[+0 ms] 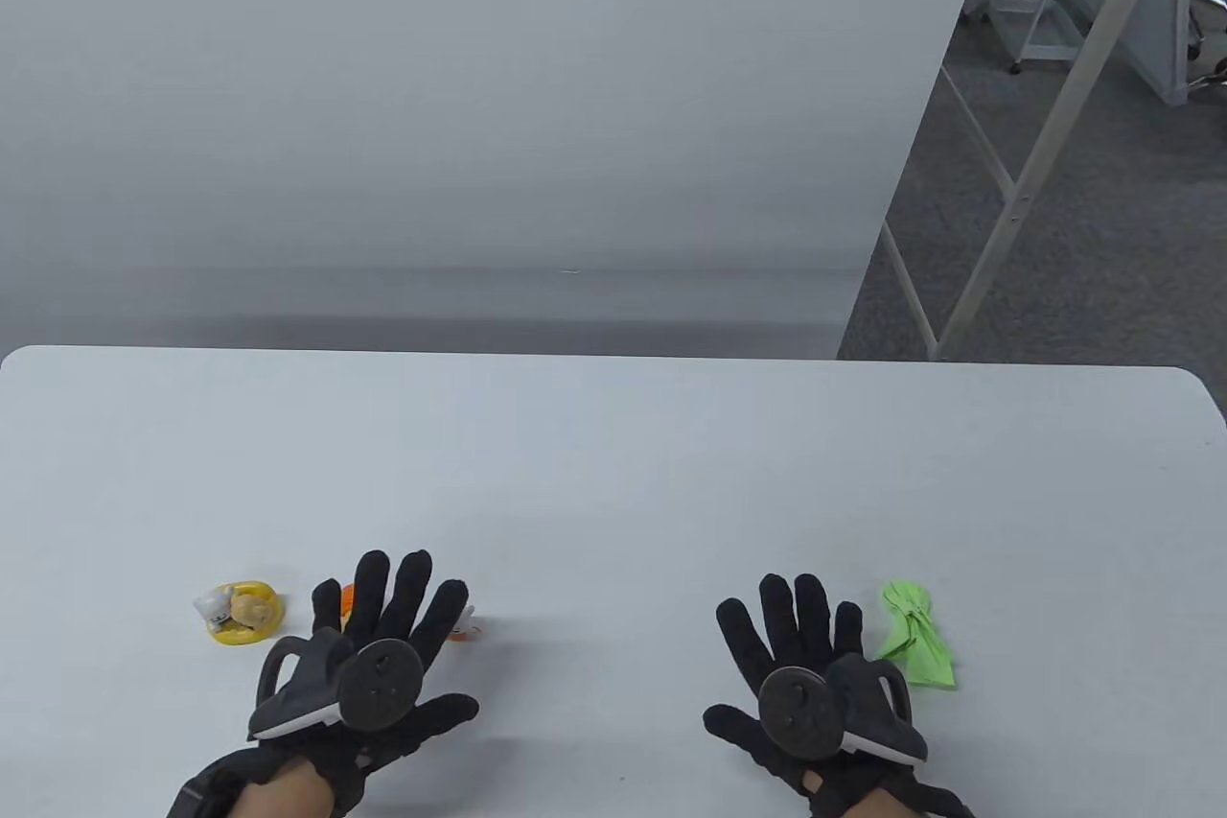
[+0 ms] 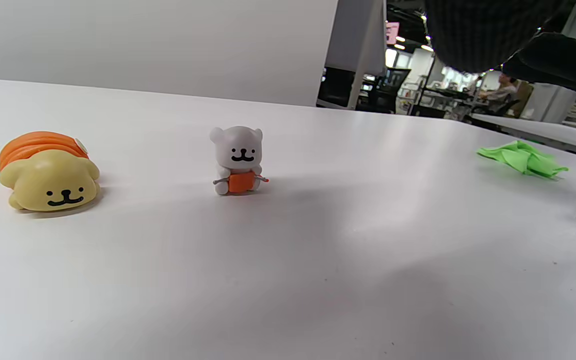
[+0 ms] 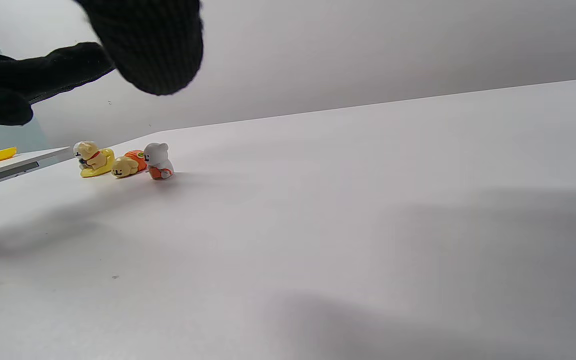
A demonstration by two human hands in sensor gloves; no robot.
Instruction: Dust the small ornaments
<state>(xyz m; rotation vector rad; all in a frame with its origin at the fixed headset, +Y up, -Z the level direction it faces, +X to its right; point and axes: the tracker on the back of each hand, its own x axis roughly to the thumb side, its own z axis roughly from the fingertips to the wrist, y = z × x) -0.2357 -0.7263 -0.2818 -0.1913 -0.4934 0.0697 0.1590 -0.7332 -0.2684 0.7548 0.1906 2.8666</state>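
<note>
Three small ornaments stand at the table's front left. A yellow-based puppy figure (image 1: 240, 612) is leftmost. A cream dog with an orange back (image 2: 48, 172) and a white bear holding an orange piece (image 2: 238, 160) stand right of it; in the table view both are mostly hidden under my left hand (image 1: 388, 612), which is spread flat above them and holds nothing. A crumpled green cloth (image 1: 918, 634) lies just right of my right hand (image 1: 791, 636), which is also spread and empty. All three ornaments show in the right wrist view, with the bear (image 3: 158, 161) nearest.
The white table (image 1: 613, 473) has a rounded far edge with a grey wall panel behind it. Metal frame legs (image 1: 1007, 214) stand on the carpet beyond the table's back right corner.
</note>
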